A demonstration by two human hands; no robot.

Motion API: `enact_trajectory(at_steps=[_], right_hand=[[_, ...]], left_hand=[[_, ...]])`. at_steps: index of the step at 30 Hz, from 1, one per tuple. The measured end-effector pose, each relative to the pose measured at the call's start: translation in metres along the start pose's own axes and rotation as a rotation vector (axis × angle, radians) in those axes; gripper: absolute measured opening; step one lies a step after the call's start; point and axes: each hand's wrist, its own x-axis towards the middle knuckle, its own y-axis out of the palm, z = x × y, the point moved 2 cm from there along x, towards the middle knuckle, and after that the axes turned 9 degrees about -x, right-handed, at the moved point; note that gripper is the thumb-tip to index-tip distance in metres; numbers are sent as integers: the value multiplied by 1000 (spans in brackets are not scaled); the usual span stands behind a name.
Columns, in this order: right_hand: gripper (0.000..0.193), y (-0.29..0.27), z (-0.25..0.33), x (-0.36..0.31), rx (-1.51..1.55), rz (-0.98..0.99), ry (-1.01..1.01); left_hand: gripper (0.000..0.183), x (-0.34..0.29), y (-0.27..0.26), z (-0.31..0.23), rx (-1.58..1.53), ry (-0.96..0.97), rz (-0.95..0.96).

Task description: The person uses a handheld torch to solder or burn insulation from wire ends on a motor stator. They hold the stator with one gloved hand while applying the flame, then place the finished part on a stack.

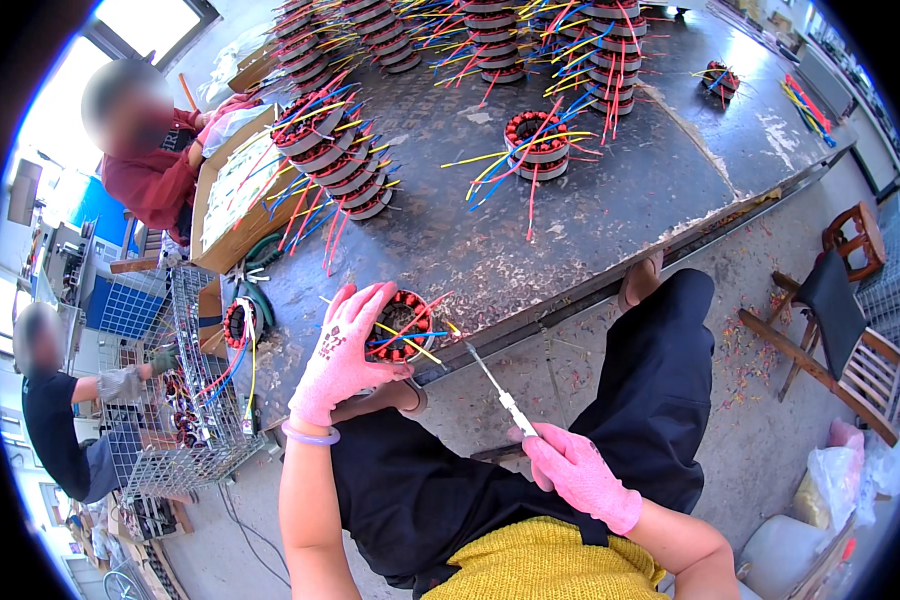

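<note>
- Your cardboard box (238, 245) at the left holds white pieces; the wire basket (185, 465) below holds wired parts.
- Your left hand (345, 345) is spread against the left side of the wire-wound ring (402, 327), which sits at the table's near edge.
- Your right hand (578, 470) pinches a white-handled tool (510, 408), its thin tip near the ring.
- Stacked rings (335, 165) stand on your scuffed dark table (570, 235); a wooden chair (838, 325) stands right.
</note>
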Motion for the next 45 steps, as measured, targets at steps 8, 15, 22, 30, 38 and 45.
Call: enact_trajectory(at_steps=[8, 15, 22, 30, 38, 45], right_hand=[[38, -2, -3, 2, -56, 8, -22], [37, -2, -1, 1, -44, 18, -27], [33, -2, -11, 3, 38, -5, -21], [32, -3, -11, 4, 62, -21, -31], [34, -4, -15, 6, 40, -14, -48], [36, -5, -9, 6, 26, -14, -43]], left_hand=[[102, 0, 0, 0, 8, 17, -1], [101, 0, -1, -1, 10, 32, -19], [100, 2, -4, 6, 6, 82, -9], [92, 5, -7, 0, 70, 124, -4], [92, 4, -3, -4, 71, 144, -49], [93, 6, -7, -1, 61, 161, -30]])
